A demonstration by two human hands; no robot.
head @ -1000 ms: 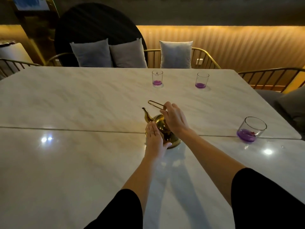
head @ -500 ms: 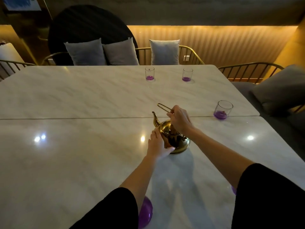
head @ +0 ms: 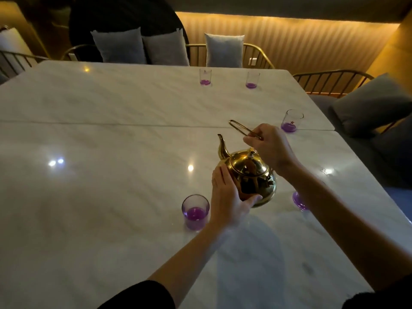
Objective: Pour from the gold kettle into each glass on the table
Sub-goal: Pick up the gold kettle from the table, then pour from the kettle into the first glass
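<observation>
The right forearm (head: 323,197) covered most of a purple-based glass (head: 298,200), leaving only its lower left edge visible. The left hand (head: 227,197) hid the near-left flank of the gold kettle (head: 249,172). The frame's bottom and left edges cut off the desk (head: 89,219). Both black sleeves (head: 142,295) ran out of frame.

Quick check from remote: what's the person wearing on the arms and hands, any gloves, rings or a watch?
Both hands, left hand and right hand, are bare: no gloves, and no rings or watch visible. Forearms are uncovered; black sleeves end near the elbows.
</observation>
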